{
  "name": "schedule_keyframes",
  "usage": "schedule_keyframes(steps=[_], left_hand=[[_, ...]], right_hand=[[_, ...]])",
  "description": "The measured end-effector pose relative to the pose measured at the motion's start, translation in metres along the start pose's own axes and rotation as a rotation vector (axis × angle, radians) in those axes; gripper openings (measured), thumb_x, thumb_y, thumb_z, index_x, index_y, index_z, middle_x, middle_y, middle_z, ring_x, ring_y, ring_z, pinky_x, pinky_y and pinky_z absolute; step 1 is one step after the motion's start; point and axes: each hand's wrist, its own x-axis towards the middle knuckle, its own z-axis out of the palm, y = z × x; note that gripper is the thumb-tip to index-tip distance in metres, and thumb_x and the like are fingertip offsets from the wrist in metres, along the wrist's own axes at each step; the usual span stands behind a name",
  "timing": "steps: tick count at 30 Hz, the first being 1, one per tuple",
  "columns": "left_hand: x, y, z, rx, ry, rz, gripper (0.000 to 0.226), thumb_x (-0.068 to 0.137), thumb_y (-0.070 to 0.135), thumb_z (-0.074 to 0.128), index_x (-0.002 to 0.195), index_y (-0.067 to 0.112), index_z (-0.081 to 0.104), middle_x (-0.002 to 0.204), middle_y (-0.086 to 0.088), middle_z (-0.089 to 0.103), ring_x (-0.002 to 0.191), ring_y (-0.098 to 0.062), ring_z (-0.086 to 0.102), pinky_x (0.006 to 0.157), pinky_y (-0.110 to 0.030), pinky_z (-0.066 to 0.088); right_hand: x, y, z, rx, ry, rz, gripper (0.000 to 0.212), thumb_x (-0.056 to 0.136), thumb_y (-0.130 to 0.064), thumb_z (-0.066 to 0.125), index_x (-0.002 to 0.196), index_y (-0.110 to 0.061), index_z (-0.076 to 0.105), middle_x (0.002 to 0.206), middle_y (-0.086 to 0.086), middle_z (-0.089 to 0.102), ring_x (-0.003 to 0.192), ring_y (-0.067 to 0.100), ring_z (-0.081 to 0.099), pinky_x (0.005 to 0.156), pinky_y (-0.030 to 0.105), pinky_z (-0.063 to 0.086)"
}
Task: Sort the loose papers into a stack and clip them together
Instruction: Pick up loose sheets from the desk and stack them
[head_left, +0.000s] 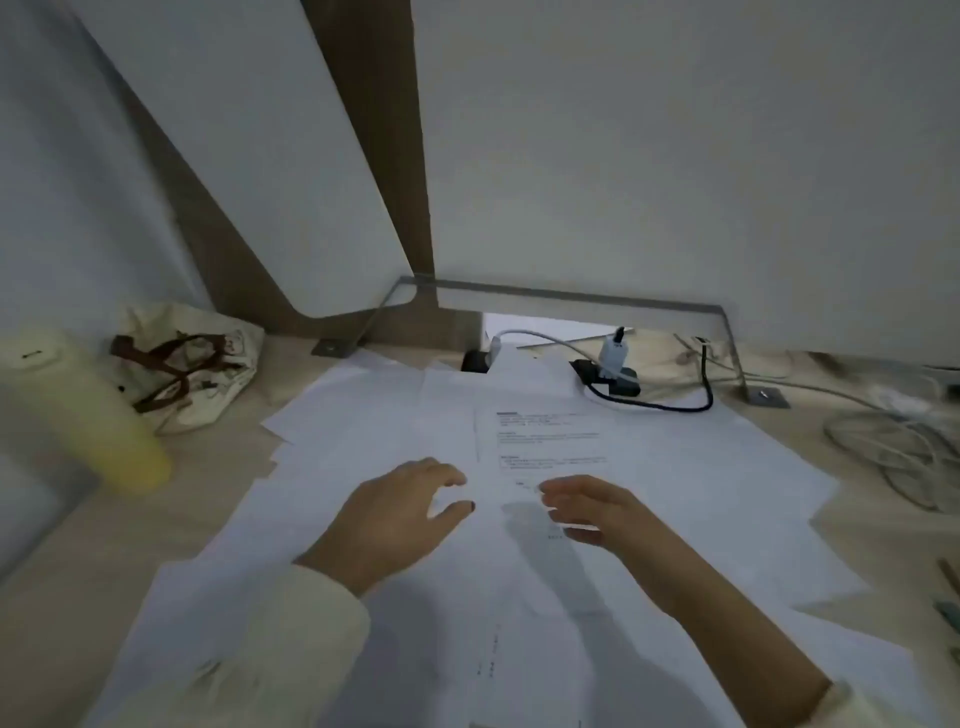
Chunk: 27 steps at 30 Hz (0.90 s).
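— Many loose white sheets of paper (363, 431) are spread in overlapping layers over the pale wooden table (62, 561); an exact count cannot be made. No clip can be seen.

— How are the hands placed?

— Both are held just above the sheets. The left hand (384, 514) is spread wide, nothing gripped; the right hand (592, 506) is loosely curled and empty. One printed sheet (545, 436) lies just beyond the fingers (447, 475).

— How will the paper handle?

— Light, limp and slippery, it is judged. Sheets are best slid together flat, then taken by the edges and squared.
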Motion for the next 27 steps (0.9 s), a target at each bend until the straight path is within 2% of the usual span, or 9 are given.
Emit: schedule_keyframes(steps=[6, 9, 12, 14, 16, 18, 21, 24, 27], left_hand=[[-0.060, -0.019, 0.081, 0.091, -0.216, -0.041, 0.118, 0.046, 0.092, 0.024, 0.146, 0.031, 0.015, 0.154, 0.011, 0.017, 0.141, -0.006, 0.015, 0.114, -0.023, 0.014], [-0.072, -0.024, 0.106, 0.215, -0.222, -0.071, 0.125, 0.039, 0.090, 0.007, 0.148, 0.029, -0.004, 0.158, 0.003, -0.011, 0.145, -0.015, -0.013, 0.117, -0.035, -0.007], [-0.075, -0.024, 0.113, 0.294, -0.117, 0.017, 0.102, 0.069, 0.080, 0.006, 0.147, 0.015, 0.017, 0.157, -0.007, 0.009, 0.146, -0.021, 0.011, 0.117, -0.033, 0.015], [-0.074, -0.027, 0.114, 0.320, -0.035, 0.175, 0.055, 0.082, 0.046, 0.034, 0.117, 0.011, 0.055, 0.121, -0.009, 0.064, 0.109, -0.017, 0.065, 0.076, -0.021, 0.055], [-0.075, -0.025, 0.110, 0.381, -0.024, 0.297, 0.026, 0.064, 0.032, 0.062, 0.088, 0.021, 0.060, 0.075, 0.004, 0.073, 0.064, -0.007, 0.071, 0.040, -0.016, 0.047], [-0.070, -0.022, 0.102, 0.379, -0.034, 0.197, 0.020, 0.064, 0.030, 0.074, 0.079, 0.021, 0.065, 0.071, 0.005, 0.071, 0.060, -0.008, 0.067, 0.046, -0.020, 0.045], [-0.060, -0.012, 0.066, 0.036, 0.161, 0.070, 0.041, 0.086, 0.048, 0.027, 0.090, 0.021, 0.058, 0.083, 0.000, 0.068, 0.074, -0.018, 0.065, 0.067, -0.030, 0.046], [-0.051, 0.012, 0.016, -0.499, 0.310, 0.034, 0.023, 0.091, 0.041, 0.050, 0.080, 0.026, 0.065, 0.071, 0.011, 0.070, 0.068, -0.002, 0.066, 0.059, -0.015, 0.049], [-0.042, 0.030, -0.019, -0.881, 0.312, 0.037, 0.015, 0.079, 0.032, 0.056, 0.074, 0.026, 0.069, 0.072, 0.015, 0.074, 0.069, -0.001, 0.069, 0.056, -0.010, 0.051]], right_hand=[[0.002, 0.060, 0.019, 0.049, 0.108, 0.075, 0.030, 0.089, -0.012, 0.052, 0.118, -0.016, 0.058, 0.118, 0.011, 0.059, 0.108, 0.021, 0.058, 0.096, 0.029, 0.044], [-0.006, 0.072, 0.026, 0.103, 0.124, 0.055, 0.027, 0.088, -0.009, 0.051, 0.111, -0.019, 0.060, 0.119, 0.013, 0.060, 0.107, 0.021, 0.059, 0.093, 0.028, 0.045], [-0.019, 0.077, 0.028, 0.141, 0.114, 0.042, 0.024, 0.088, -0.009, 0.051, 0.108, -0.018, 0.062, 0.118, 0.014, 0.062, 0.108, 0.023, 0.061, 0.095, 0.029, 0.047], [-0.023, 0.078, 0.027, 0.142, 0.099, 0.012, 0.020, 0.089, -0.011, 0.052, 0.104, -0.019, 0.063, 0.116, 0.013, 0.064, 0.106, 0.021, 0.062, 0.095, 0.030, 0.047], [-0.022, 0.078, 0.024, 0.145, 0.092, -0.022, 0.019, 0.089, -0.012, 0.052, 0.100, -0.021, 0.064, 0.115, 0.011, 0.065, 0.105, 0.020, 0.062, 0.096, 0.030, 0.047], [-0.016, 0.077, 0.021, 0.159, 0.111, -0.049, 0.020, 0.089, -0.011, 0.053, 0.104, -0.019, 0.064, 0.116, 0.011, 0.064, 0.106, 0.021, 0.062, 0.098, 0.032, 0.046], [0.000, 0.072, 0.012, 0.201, 0.224, -0.107, 0.028, 0.090, -0.010, 0.051, 0.117, -0.016, 0.056, 0.123, 0.012, 0.060, 0.111, 0.024, 0.059, 0.102, 0.035, 0.043], [0.016, 0.060, 0.001, 0.132, 0.216, -0.174, 0.045, 0.087, -0.015, 0.056, 0.130, -0.022, 0.045, 0.137, 0.002, 0.050, 0.122, 0.020, 0.050, 0.109, 0.038, 0.035], [0.022, 0.042, -0.003, 0.031, 0.037, -0.282, 0.067, 0.074, -0.043, 0.064, 0.135, -0.038, 0.038, 0.143, -0.016, 0.043, 0.132, 0.008, 0.038, 0.112, 0.038, 0.028]])
